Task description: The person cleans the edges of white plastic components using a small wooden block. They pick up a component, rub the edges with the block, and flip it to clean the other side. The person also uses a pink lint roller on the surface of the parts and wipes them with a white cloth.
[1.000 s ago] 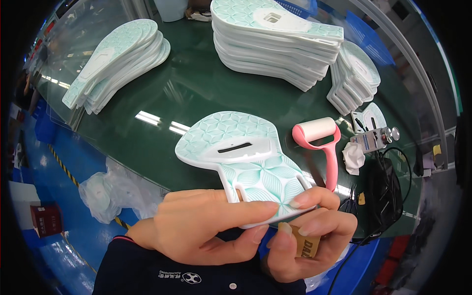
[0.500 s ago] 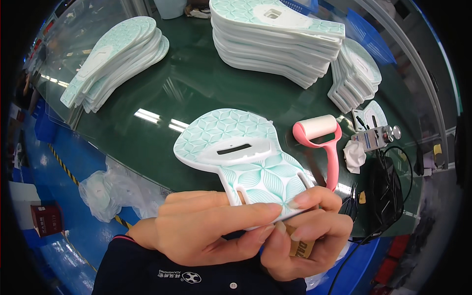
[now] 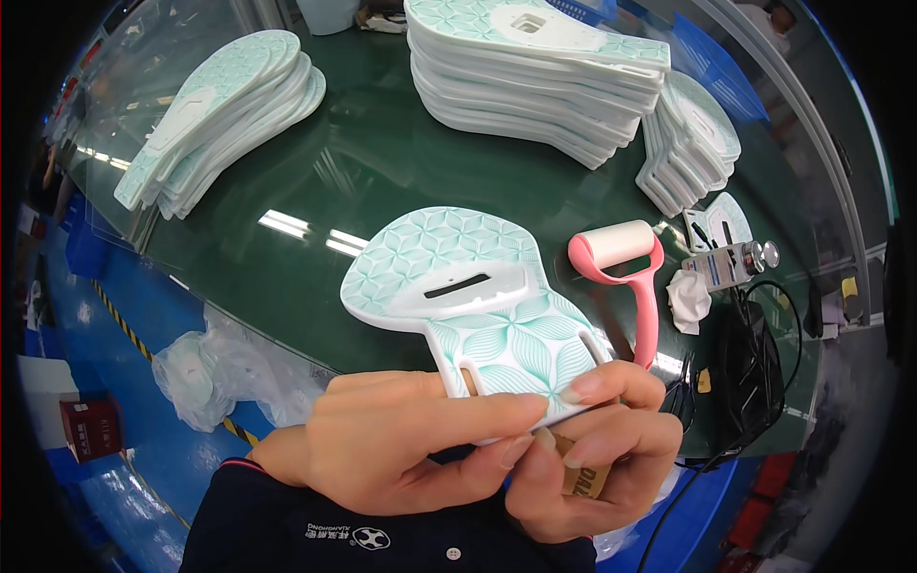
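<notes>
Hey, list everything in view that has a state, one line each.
Patterned panel: held at its near end, patterned side up
Left hand: pinching the panel
Brown tab: partly covered by fingers
Right hand: curled around the brown tab
Pink-handled roller: lying loose, unheld
White tissue: crumpled
Left panel stack: slightly fanned

Bold dark capitals stood on the brown slip (image 3: 582,480) at 5 o'clock; white lettering and a round emblem on the navy shirt (image 3: 411,537) toward 7; pale characters on the dark-red box (image 3: 91,428) at 8; the clear bottle's (image 3: 723,269) label at 3 was too small to read.
</notes>
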`<action>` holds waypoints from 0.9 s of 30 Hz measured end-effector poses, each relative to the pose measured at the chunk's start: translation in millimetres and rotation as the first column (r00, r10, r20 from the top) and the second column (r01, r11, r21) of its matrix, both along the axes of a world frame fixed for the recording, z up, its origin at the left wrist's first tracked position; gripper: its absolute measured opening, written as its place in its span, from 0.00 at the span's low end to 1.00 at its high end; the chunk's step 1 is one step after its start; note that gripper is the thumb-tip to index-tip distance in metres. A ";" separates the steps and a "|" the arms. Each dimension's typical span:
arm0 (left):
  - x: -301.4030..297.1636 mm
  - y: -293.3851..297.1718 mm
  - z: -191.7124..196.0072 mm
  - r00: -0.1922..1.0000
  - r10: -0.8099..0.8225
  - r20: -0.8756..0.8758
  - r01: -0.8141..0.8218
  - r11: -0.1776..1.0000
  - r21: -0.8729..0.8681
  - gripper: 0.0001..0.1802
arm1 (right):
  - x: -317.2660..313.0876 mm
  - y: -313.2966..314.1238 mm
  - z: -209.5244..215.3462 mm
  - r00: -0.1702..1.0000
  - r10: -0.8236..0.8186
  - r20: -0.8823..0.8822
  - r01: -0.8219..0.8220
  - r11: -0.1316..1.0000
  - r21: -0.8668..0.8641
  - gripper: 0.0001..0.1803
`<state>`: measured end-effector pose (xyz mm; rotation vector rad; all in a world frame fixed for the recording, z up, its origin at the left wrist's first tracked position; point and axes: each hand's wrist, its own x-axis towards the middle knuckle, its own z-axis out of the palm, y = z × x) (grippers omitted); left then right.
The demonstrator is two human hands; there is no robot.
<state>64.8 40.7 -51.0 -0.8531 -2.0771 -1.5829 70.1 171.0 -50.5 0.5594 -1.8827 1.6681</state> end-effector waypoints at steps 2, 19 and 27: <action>0.3 0.0 -1.0 1.000 0.012 -0.007 -0.012 1.000 0.000 0.09 | -0.1 1.3 -4.9 1.000 0.019 0.012 -0.019 0.999 -0.043 0.18; 1.9 2.0 1.1 0.998 0.012 0.069 -0.009 0.999 -0.044 0.10 | -2.0 0.9 -7.8 0.999 -0.021 0.043 0.028 0.986 -0.165 0.16; 4.9 3.0 -4.8 0.998 0.049 0.051 -0.050 0.998 0.033 0.10 | -1.7 0.1 -8.9 1.000 -0.023 0.020 0.026 0.991 -0.133 0.17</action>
